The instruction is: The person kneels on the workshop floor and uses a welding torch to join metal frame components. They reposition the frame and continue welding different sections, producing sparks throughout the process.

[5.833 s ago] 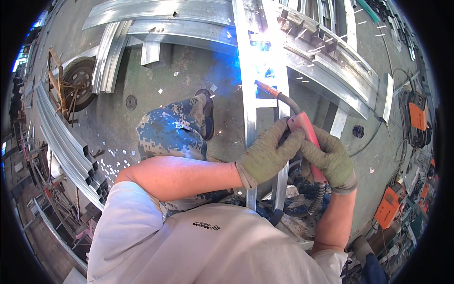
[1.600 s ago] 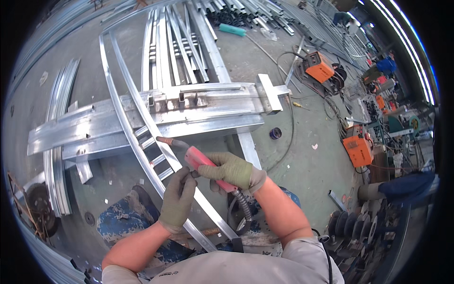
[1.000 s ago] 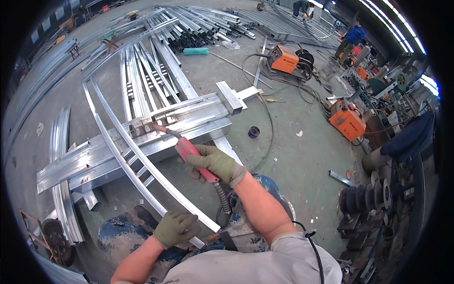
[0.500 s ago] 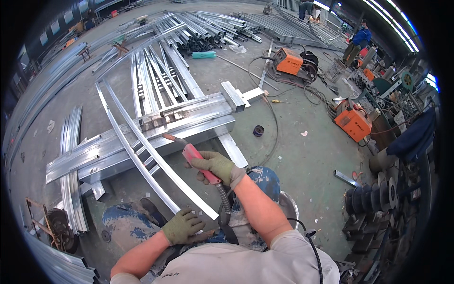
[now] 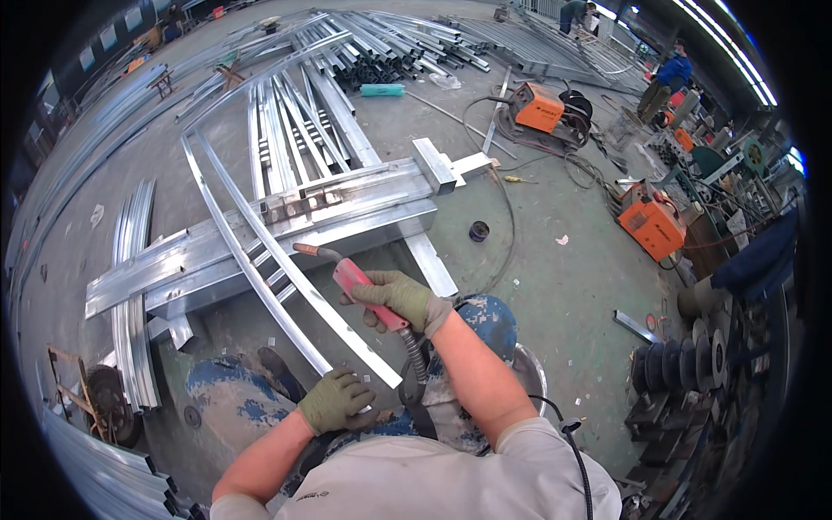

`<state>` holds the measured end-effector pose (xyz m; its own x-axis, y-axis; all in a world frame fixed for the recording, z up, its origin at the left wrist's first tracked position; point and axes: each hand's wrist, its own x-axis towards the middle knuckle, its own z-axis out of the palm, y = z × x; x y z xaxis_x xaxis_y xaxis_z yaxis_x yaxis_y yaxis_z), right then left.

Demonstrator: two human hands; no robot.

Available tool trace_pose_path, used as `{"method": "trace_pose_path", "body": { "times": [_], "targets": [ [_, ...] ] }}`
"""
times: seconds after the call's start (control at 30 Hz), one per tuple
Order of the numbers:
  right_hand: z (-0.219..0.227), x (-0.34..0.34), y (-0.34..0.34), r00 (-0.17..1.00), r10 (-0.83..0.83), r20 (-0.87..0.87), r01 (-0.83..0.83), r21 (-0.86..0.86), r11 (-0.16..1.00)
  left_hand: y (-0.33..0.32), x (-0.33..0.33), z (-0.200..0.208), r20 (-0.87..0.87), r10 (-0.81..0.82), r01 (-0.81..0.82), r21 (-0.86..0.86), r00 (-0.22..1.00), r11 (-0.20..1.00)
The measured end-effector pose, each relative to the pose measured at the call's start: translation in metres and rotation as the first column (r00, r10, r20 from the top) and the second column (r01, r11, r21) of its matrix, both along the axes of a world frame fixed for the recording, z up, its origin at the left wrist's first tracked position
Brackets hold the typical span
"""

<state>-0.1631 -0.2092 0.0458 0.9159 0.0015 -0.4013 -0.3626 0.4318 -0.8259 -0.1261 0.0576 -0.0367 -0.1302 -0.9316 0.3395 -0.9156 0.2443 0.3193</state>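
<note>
Head view: torch [image 5: 353,279] had gone dark, welding paused. Right hand [image 5: 394,300] was clamped on it; metal frame [image 5: 334,315] lay left of that hand, near end at left hand [image 5: 336,402], grip unclear.

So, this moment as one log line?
right hand: holds red welding torch; left hand: over left rail, grip unclear; arc: none visible

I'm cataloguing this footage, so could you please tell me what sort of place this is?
Most likely a metal fabrication workshop: a red welding torch in the right hand, orange machines, heaped metal tubing.
</note>
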Motion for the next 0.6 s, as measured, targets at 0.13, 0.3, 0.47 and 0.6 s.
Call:
{"method": "trace_pose_path", "body": {
  "times": [0.13, 0.3, 0.47, 0.6],
  "targets": [
    [0.000, -0.003, 0.000, 0.999, 0.043, -0.028, -0.044, -0.021, 0.999, -0.003, -0.003, 0.007, -0.065, 0.038, -0.037, 0.011, 0.997, 0.999],
    [0.001, 0.003, 0.006, 0.996, 0.084, -0.042, -0.084, -0.016, 0.996, 0.009, -0.005, 0.006, -0.147, 0.155, -0.168, -0.084, 0.977, 0.982],
    [-0.005, 0.001, 0.004, 0.995, 0.028, -0.091, -0.038, -0.113, 0.993, 0.008, 0.000, 0.011, -0.401, 0.490, -0.578, -0.132, 0.774, 0.805],
    [-0.001, -0.006, 0.006, 0.994, 0.047, -0.099, -0.053, -0.067, 0.996, 0.011, 0.008, 0.006, -0.615, 0.618, -0.814, -0.069, 0.490, 0.577]
  ]
}}
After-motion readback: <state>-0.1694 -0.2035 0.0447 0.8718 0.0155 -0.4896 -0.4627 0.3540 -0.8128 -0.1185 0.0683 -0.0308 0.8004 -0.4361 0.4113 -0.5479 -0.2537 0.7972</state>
